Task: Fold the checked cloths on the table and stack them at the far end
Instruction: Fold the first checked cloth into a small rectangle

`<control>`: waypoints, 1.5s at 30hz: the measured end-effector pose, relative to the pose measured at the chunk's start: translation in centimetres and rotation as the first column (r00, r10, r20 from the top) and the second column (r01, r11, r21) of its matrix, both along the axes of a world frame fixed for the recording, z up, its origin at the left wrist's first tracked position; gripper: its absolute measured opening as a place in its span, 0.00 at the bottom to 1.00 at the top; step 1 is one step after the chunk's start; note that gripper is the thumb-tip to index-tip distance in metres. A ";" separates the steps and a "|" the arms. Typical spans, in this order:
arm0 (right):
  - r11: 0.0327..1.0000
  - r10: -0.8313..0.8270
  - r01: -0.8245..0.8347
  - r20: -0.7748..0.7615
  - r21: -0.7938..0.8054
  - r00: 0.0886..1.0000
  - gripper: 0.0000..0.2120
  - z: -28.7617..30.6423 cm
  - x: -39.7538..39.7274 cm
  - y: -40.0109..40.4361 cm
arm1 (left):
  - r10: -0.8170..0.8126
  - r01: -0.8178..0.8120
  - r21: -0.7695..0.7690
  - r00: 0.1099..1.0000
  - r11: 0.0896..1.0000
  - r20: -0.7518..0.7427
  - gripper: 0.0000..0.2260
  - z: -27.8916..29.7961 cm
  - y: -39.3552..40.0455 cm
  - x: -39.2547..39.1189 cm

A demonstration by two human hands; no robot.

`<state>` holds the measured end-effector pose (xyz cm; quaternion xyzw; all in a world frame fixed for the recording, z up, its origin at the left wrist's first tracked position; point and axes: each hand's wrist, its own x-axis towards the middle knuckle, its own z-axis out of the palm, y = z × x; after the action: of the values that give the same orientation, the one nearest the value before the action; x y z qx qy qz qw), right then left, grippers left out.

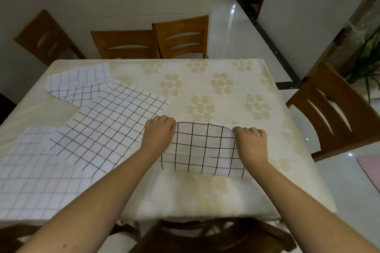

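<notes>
A white cloth with a black check [205, 148] lies in front of me near the table's front edge, folded over on itself. My left hand [159, 132] pinches its far left corner and my right hand [250, 140] pinches its far right corner; the far edge is lifted a little between them. To the left lies a larger black-checked cloth [107, 127], spread flat. A faint grey-checked cloth [39, 172] lies at the near left, partly under it. Another checked cloth [79, 84], partly turned over, lies at the far left corner.
The table carries a cream tablecloth with a floral print [216, 92]. Wooden chairs stand at the far side [181, 37], [125, 44], at the right [337, 113] and at the near edge below me. A plant [368, 53] stands at the right.
</notes>
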<state>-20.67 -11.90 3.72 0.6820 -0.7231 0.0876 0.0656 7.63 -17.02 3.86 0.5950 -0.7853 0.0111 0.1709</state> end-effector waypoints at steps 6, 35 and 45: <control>0.994 0.075 -0.081 0.076 0.073 0.994 0.16 -3.0 -1.4 -7.0 | 0.050 -0.055 0.066 0.996 0.996 0.067 0.05 -3.4 -6.1 -1.0; 0.911 0.223 -0.301 0.276 0.282 0.935 0.31 -17.2 6.7 -6.7 | 0.131 -0.172 0.371 0.982 0.913 0.134 0.29 -17.7 1.8 -5.3; 0.887 0.197 -0.260 0.197 0.382 0.960 0.33 -17.0 2.1 -8.4 | 0.213 -0.256 0.377 0.965 0.890 0.152 0.31 -17.7 2.3 -5.1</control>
<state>-18.54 -20.35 -13.32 0.7525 -0.6428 -0.0044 -0.1432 2.52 -14.75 -13.82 0.7062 -0.7016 -0.0947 0.0032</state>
